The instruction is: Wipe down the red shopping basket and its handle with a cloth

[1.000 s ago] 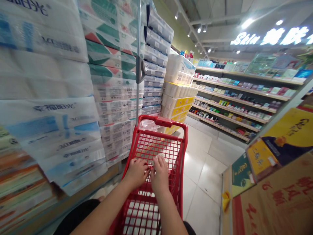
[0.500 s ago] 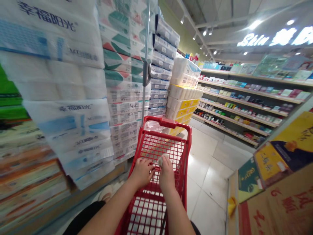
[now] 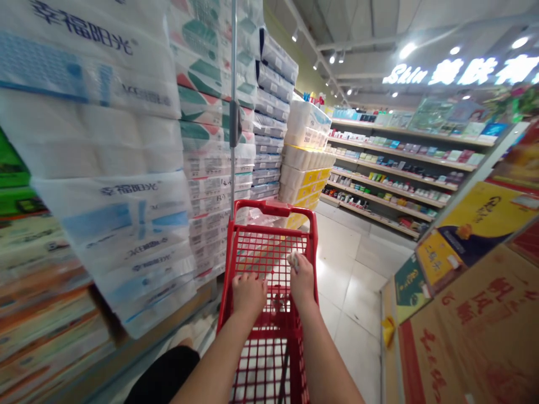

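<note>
Red shopping cart [image 3: 269, 206], left hand [image 3: 249, 294] curled on its mesh, right hand [image 3: 302, 279] pinching crumpled white paper [image 3: 292, 260]

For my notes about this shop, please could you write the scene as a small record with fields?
Place: supermarket aisle with a tiled floor
Left hand: curled over the back of the red shopping cart
Right hand: pinching a small pale item, too small to identify
Left side: stacked packs of toilet rolls
Right side: product shelves, cardboard cartons
</note>
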Motion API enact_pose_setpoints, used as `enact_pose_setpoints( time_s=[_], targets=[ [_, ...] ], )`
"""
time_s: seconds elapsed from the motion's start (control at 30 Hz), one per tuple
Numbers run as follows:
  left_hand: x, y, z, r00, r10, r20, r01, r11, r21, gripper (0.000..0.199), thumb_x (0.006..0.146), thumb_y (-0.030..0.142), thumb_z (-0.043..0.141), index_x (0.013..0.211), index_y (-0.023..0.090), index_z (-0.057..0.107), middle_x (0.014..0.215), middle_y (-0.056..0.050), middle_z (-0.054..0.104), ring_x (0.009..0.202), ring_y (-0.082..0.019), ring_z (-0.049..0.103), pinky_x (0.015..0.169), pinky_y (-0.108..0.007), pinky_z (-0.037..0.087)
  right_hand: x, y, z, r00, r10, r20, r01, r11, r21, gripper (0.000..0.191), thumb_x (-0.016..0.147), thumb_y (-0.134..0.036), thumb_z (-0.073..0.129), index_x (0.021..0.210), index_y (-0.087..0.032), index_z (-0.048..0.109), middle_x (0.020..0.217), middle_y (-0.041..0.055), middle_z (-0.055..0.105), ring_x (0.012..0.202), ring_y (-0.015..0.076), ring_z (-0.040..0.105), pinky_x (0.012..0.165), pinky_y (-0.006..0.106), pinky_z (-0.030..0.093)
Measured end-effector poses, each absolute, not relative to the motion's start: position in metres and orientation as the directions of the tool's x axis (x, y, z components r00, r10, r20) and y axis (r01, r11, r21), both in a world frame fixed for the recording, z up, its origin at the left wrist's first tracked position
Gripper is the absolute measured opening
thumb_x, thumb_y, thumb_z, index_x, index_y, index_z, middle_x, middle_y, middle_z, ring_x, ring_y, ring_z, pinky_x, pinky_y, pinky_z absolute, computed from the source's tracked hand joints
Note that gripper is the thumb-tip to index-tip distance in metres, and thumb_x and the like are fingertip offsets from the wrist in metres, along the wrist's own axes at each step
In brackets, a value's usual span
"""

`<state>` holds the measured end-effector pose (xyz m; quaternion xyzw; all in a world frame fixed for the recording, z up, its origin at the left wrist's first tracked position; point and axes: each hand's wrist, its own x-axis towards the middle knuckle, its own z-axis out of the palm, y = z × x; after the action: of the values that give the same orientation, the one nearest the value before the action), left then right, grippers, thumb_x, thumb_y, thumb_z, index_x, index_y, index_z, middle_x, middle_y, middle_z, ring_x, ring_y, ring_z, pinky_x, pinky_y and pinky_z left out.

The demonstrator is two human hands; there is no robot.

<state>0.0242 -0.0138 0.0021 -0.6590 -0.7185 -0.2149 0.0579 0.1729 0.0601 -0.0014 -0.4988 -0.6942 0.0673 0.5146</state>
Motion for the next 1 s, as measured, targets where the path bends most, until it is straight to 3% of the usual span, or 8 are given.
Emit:
enact_pose_setpoints(
  time_s=[0.1, 0.3, 0.5, 0.63, 0.8, 0.93, 1.0],
  targets=[
    [0.017, -0.013, 0.002, -0.114, 0.924, 0.365, 0.974, 0.031, 0.226, 0.044, 0.093, 0.038, 0.035, 0.082, 0.020, 0.074, 0.096, -0.011, 0.067, 0.094, -0.026, 0.053, 0.090, -0.046, 0.029, 0.159, 0.067, 0.010, 0.080, 0.748, 0.659, 0.644, 0.466, -0.607, 0.047, 0.076, -0.006, 0.044, 0.120, -0.016, 0.057, 0.120, 0.0123, 0.059, 0.113, 0.0223, 0.051, 0.100, 0.041, 0.040],
    [0.006, -0.008, 0.002, -0.064, 0.928, 0.367, 0.979, -0.013, 0.203, 0.042, 0.093, 0.037, 0.036, 0.081, 0.020, 0.073, 0.094, -0.009, 0.067, 0.093, -0.024, 0.053, 0.091, -0.045, 0.028, 0.139, 0.059, 0.004, -0.147, 0.780, 0.608, 0.589, 0.563, -0.580, 0.050, 0.068, -0.001, 0.046, 0.109, -0.023, 0.063, 0.115, 0.0059, 0.062, 0.109, 0.0193, 0.053, 0.097, 0.036, 0.042],
    [0.007, 0.002, 0.003, -0.051, 0.927, 0.371, 0.975, -0.034, 0.218, 0.045, 0.094, 0.039, 0.033, 0.082, 0.021, 0.073, 0.093, -0.009, 0.067, 0.092, -0.024, 0.052, 0.089, -0.045, 0.028, 0.158, 0.066, 0.005, 0.020, 0.786, 0.618, 0.697, 0.432, -0.572, 0.051, 0.070, -0.003, 0.044, 0.116, -0.020, 0.060, 0.121, 0.0092, 0.058, 0.111, 0.0224, 0.050, 0.096, 0.039, 0.040],
    [0.010, 0.008, 0.003, -0.045, 0.928, 0.369, 0.979, -0.033, 0.202, 0.044, 0.094, 0.039, 0.034, 0.083, 0.021, 0.073, 0.094, -0.008, 0.068, 0.093, -0.023, 0.052, 0.088, -0.044, 0.028, 0.159, 0.071, 0.002, -0.138, 0.794, 0.593, 0.656, 0.521, -0.546, 0.047, 0.070, -0.006, 0.048, 0.112, -0.023, 0.063, 0.115, 0.0061, 0.061, 0.107, 0.0203, 0.052, 0.095, 0.035, 0.042],
    [0.015, 0.012, -0.001, -0.028, 0.919, 0.394, 0.984, -0.044, 0.172, 0.046, 0.095, 0.039, 0.032, 0.083, 0.021, 0.073, 0.093, -0.008, 0.067, 0.093, -0.023, 0.052, 0.088, -0.044, 0.029, 0.162, 0.071, 0.003, -0.032, 0.799, 0.601, 0.675, 0.461, -0.577, 0.045, 0.072, -0.007, 0.048, 0.113, -0.022, 0.062, 0.117, 0.0076, 0.060, 0.106, 0.0216, 0.052, 0.094, 0.038, 0.042],
    [0.017, 0.015, -0.002, -0.015, 0.920, 0.391, 0.982, -0.059, 0.179, 0.043, 0.094, 0.037, 0.035, 0.083, 0.021, 0.073, 0.094, -0.009, 0.067, 0.094, -0.023, 0.052, 0.090, -0.044, 0.029, 0.163, 0.072, 0.003, -0.171, 0.800, 0.575, 0.617, 0.542, -0.570, 0.049, 0.068, -0.005, 0.048, 0.111, -0.023, 0.063, 0.115, 0.0055, 0.061, 0.108, 0.0197, 0.053, 0.094, 0.035, 0.043],
    [0.018, 0.016, -0.002, -0.015, 0.925, 0.380, 0.979, -0.063, 0.193, 0.042, 0.094, 0.037, 0.036, 0.083, 0.021, 0.073, 0.093, -0.008, 0.067, 0.094, -0.023, 0.052, 0.090, -0.044, 0.029, 0.166, 0.073, 0.004, -0.155, 0.790, 0.593, 0.610, 0.548, -0.572, 0.051, 0.069, -0.004, 0.047, 0.114, -0.023, 0.062, 0.118, 0.0060, 0.060, 0.111, 0.0197, 0.052, 0.097, 0.035, 0.042]
  ],
)
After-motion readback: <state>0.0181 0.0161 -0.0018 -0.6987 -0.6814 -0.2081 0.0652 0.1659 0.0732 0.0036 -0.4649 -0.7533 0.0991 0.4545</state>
